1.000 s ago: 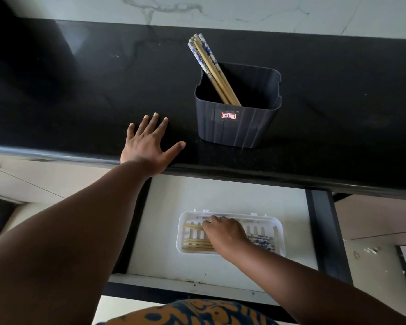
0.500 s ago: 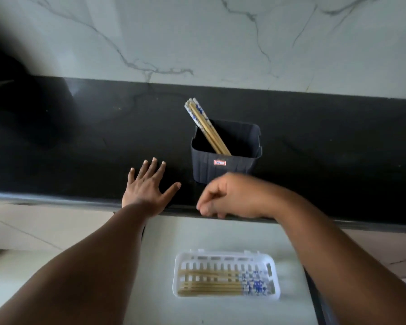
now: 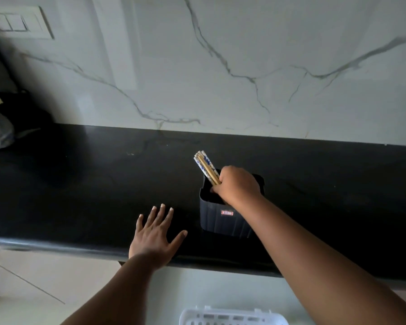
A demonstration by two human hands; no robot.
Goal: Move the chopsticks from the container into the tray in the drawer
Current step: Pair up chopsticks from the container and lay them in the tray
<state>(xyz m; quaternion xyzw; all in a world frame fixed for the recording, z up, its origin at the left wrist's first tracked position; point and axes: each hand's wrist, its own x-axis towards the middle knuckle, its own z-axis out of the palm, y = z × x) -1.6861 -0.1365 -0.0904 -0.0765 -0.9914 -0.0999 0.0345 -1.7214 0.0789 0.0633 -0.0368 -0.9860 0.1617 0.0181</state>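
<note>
A dark ribbed container [image 3: 223, 221] stands on the black counter [image 3: 92, 188]. Several wooden chopsticks [image 3: 205, 166] with blue-and-white patterned tops lean out of its back left corner. My right hand [image 3: 237, 186] reaches into the container from the right and its fingers curl round the chopsticks' lower part. My left hand [image 3: 154, 235] lies flat on the counter, fingers spread, just left of the container. The far rim of the white slotted tray [image 3: 232, 317] in the open drawer shows at the bottom edge; its contents are out of view.
A white marble wall [image 3: 220, 66] rises behind the counter, with a switch plate [image 3: 17, 22] at top left. A dark bag-like object [image 3: 0, 113] sits at the far left of the counter. The drawer's pale floor [image 3: 209, 289] lies below the counter's front edge.
My right hand has risen from the tray in the drawer to the container and closed round the chopsticks there. The view has tilted upward. My left hand stays on the counter.
</note>
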